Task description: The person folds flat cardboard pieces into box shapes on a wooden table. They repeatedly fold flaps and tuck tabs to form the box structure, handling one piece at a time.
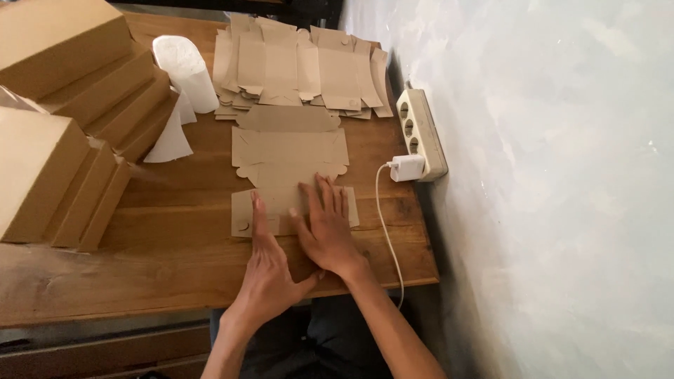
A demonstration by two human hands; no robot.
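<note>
No grip: left hand (270, 270) and right hand (326, 228) press flat on die-cut brown cardboard blank (291, 165).

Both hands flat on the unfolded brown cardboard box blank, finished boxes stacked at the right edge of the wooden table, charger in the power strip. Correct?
One error: the head view shows the finished brown cardboard boxes stacked at the left edge of the wooden table, not the right. The rest stands.
</note>
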